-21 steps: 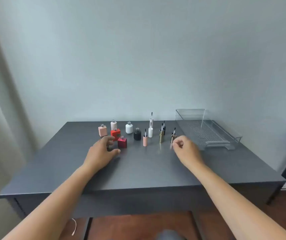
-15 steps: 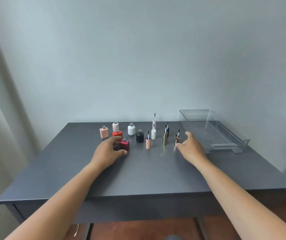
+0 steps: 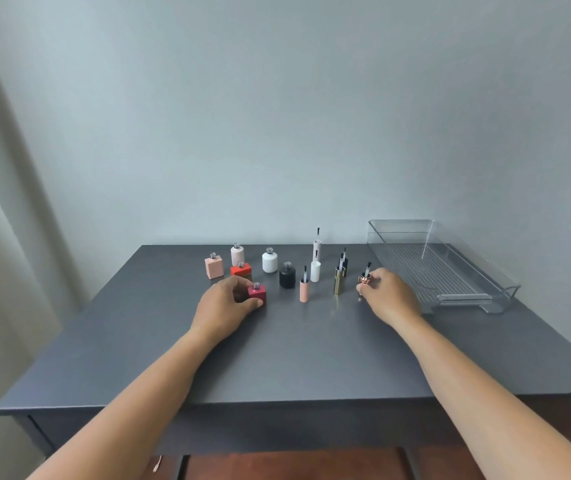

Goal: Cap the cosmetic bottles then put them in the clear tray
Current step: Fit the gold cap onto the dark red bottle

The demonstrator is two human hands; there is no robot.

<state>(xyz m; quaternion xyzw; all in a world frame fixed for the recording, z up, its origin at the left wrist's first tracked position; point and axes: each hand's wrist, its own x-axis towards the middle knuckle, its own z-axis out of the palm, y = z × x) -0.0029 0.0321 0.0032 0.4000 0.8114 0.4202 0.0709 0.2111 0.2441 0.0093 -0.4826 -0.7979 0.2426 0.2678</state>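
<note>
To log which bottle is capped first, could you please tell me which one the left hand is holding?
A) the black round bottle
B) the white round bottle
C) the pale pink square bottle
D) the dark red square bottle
D: the left hand curls thumb and fingers round the dark red square bottle, its threaded neck bare, while the right hand pinches the rose-gold brush cap.

Left hand (image 3: pixel 223 304) around red bottle (image 3: pixel 257 293)

The left hand (image 3: pixel 225 303) now grips the dark red bottle (image 3: pixel 257 293) and the right hand (image 3: pixel 389 296) pinches the rose-gold cap (image 3: pixel 364 279).
</note>
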